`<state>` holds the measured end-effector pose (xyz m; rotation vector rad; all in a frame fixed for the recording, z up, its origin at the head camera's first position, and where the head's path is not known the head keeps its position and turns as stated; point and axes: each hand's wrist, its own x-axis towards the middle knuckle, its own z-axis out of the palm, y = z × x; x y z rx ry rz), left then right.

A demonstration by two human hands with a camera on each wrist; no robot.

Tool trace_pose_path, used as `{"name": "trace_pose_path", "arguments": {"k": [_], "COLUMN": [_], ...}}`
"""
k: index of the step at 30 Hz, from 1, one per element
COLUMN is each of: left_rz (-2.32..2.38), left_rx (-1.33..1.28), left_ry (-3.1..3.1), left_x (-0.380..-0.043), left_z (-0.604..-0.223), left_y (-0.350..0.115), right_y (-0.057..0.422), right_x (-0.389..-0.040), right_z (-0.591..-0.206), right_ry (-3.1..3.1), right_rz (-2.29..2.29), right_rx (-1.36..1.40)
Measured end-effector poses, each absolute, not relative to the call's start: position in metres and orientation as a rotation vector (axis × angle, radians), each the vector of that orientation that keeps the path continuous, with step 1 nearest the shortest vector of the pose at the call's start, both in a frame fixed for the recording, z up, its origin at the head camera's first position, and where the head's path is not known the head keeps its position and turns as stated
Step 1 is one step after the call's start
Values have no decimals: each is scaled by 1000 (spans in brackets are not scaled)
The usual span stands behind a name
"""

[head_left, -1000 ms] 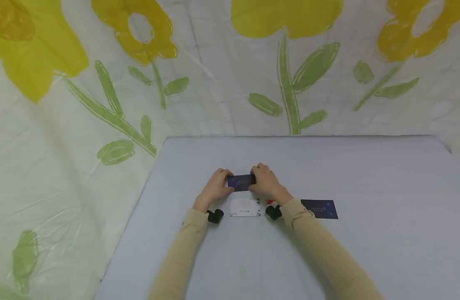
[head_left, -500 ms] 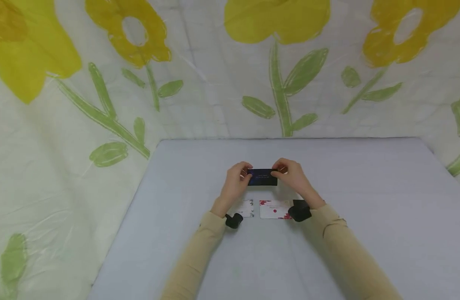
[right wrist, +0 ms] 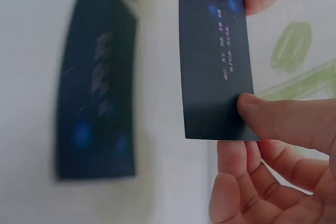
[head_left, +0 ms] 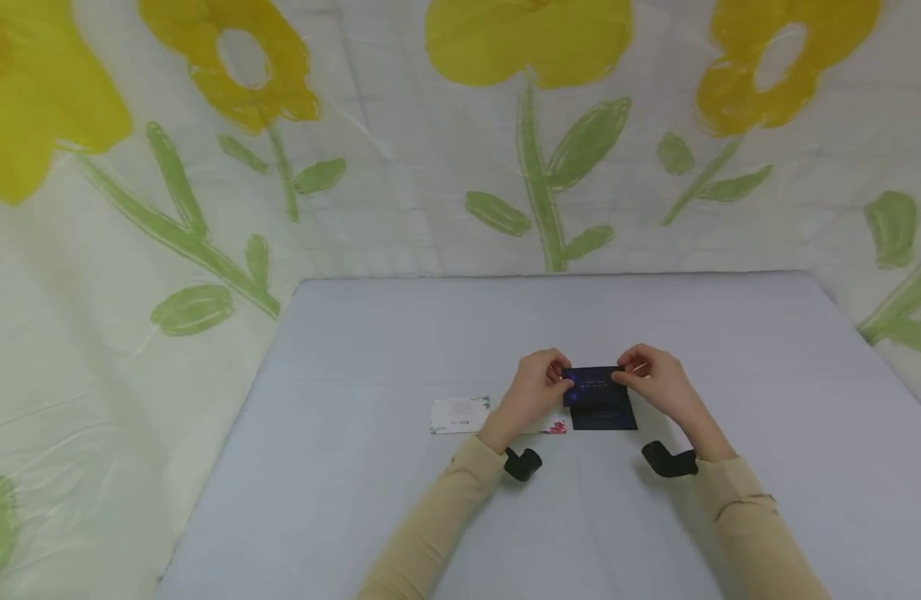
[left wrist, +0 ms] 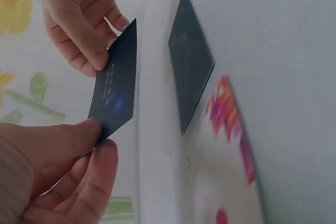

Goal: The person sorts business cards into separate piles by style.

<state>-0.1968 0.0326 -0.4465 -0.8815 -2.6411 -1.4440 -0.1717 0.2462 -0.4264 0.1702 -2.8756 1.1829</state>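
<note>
Between both hands a dark blue card (head_left: 593,387) with small pale print is held up off the table. My left hand (head_left: 537,385) pinches its left end, thumb on the printed face; my right hand (head_left: 658,382) pinches the right end the same way. In the right wrist view the held card (right wrist: 212,66) shows blue glowing spots near the far hand. Below and nearer me, a second dark card (head_left: 604,417) lies on the table, partly covered by the held one in the head view. The left wrist view shows this lying card (left wrist: 190,61) apart from the held card.
Left of the dark card lies a white card with red flowers (head_left: 556,427), mostly hidden behind my left wrist. Further left is a white card with leafy corners (head_left: 458,414). All lie on a pale table (head_left: 340,492) backed by a flower-printed sheet (head_left: 400,167).
Both hands have lifted the dark card from the back of the table and carried it right, over the second dark card. The view has turned slightly right.
</note>
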Motion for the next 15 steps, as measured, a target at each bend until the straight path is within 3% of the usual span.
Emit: {"name": "trace_pose_path", "arguments": {"k": [15], "left_rz": [-1178], "left_rx": [-891], "left_ry": [-2859], "left_x": [-189], "left_z": [-459], "left_y": [49], "right_y": [258], "right_x": [-162], "right_z": [-446], "right_ry": [-2967], "right_rz": [1126], "right_rx": [156]}}
